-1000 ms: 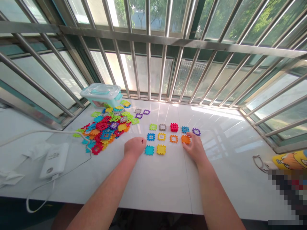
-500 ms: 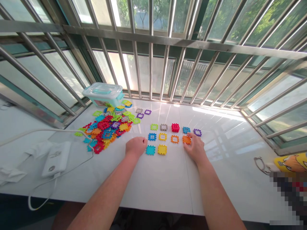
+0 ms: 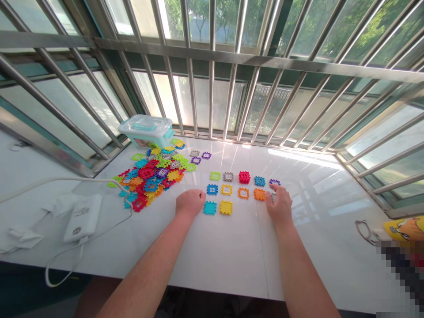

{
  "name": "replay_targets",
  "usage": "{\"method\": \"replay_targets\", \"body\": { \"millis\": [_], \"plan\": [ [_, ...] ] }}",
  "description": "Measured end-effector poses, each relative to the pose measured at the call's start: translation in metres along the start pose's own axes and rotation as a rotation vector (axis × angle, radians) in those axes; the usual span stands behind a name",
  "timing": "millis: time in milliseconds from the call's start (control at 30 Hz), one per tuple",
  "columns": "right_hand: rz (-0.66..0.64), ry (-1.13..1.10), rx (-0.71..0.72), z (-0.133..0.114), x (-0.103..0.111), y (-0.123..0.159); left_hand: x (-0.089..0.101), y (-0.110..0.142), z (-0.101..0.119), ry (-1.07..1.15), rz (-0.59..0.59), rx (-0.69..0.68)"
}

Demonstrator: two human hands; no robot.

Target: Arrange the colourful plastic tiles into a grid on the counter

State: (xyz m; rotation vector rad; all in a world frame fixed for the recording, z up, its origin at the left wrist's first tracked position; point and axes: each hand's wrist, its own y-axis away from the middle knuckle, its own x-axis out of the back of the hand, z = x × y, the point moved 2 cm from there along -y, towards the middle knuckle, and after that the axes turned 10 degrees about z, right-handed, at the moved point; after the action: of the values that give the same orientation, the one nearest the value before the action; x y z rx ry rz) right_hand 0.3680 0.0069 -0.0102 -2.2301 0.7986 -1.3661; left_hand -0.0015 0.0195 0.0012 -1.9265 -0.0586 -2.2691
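Note:
My left hand [image 3: 190, 203] is a fist on the white table; whatever it may hold is hidden. Next to it lie a blue window tile [image 3: 212, 190] and a plain turquoise tile [image 3: 210, 208]. My right hand [image 3: 280, 204] has thumb and fingers around a grey notched tile [image 3: 273, 197], partly covered by the fingers. Just left of that hand lies a plain orange tile [image 3: 259, 194], and beyond the fingertips a purple tile [image 3: 274, 181]. Loose rows also hold green [image 3: 215, 176], grey lattice [image 3: 228, 176], blue [image 3: 259, 181] and yellow [image 3: 226, 208] tiles, plus a red block [image 3: 244, 177].
A heap of mixed notched tiles [image 3: 152, 176] spreads at left before a lidded clear-and-turquoise box [image 3: 145, 131]. A white power bank [image 3: 82, 218] with a cable and crumpled tissue [image 3: 24, 238] lie further left. Metal bars [image 3: 232, 57] close off the back.
My right hand has come off the orange tile and moved right, to a grey tile now visible under its fingers. My left fist stays put; the view has shifted slightly.

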Motion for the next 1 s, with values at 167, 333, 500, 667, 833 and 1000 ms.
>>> {"method": "replay_targets", "body": {
  "millis": [167, 333, 500, 667, 833, 1000],
  "plan": [
    [0.094, 0.122, -0.243, 0.022, 0.010, -0.001, -0.001, 0.000, -0.001, 0.015, 0.011, -0.010],
    [-0.049, 0.204, -0.280, 0.030, 0.004, 0.001, -0.001, 0.000, -0.001, 0.001, 0.012, -0.001],
    [-0.052, 0.228, -0.286, 0.025, 0.004, 0.001, -0.001, 0.000, 0.000, -0.007, 0.018, -0.015],
    [0.015, 0.196, -0.283, 0.021, 0.007, 0.000, -0.003, 0.001, 0.000, -0.003, -0.005, 0.002],
    [0.085, 0.145, -0.249, 0.011, 0.006, 0.002, -0.002, 0.002, -0.001, 0.057, 0.093, 0.030],
    [0.107, 0.115, -0.190, 0.007, 0.000, 0.004, -0.003, 0.000, -0.004, 0.058, 0.271, 0.191]
  ]
}}
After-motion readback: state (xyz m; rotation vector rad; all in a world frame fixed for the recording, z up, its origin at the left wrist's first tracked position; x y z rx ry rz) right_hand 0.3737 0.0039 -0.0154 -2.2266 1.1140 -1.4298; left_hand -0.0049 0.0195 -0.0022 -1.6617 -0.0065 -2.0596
